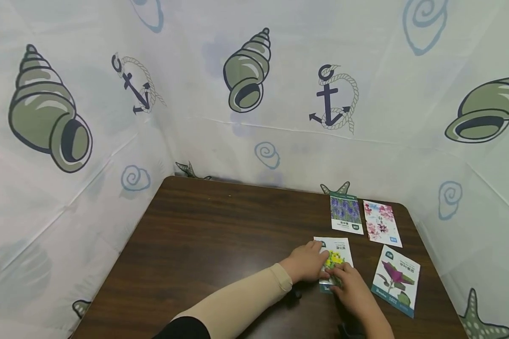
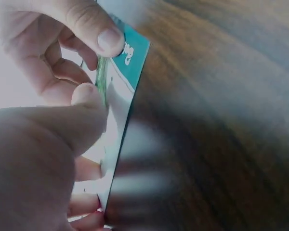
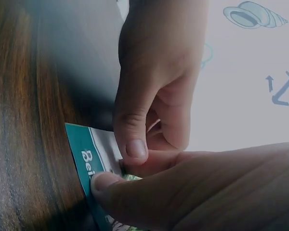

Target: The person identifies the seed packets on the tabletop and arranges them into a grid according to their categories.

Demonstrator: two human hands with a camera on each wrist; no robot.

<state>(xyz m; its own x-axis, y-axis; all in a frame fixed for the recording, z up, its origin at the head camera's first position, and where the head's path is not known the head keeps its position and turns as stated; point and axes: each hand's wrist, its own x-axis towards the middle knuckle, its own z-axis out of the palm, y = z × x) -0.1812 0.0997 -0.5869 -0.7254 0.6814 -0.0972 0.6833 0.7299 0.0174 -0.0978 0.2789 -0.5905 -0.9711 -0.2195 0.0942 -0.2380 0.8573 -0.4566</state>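
A white seed packet with yellow flowers and a teal bottom band (image 1: 337,256) lies on the brown table, partly covered by both hands. My left hand (image 1: 306,262) grips its left side, fingers bent over the upper part and thumb lower down. The right hand (image 1: 353,286) pinches the lower part, its thumb (image 3: 106,185) on the teal band. In the left wrist view the packet's edge (image 2: 118,139) runs just past the left fingertips. The two thumbs are close together, and the fingers hide much of the printed picture.
To the right lies a packet with a purple flower (image 1: 395,278). Farther back are a packet with lavender-coloured flowers (image 1: 346,214) and one with pink blossoms (image 1: 382,223). A printed shell-and-anchor cloth (image 1: 186,94) hangs behind the wooden table (image 1: 203,230).
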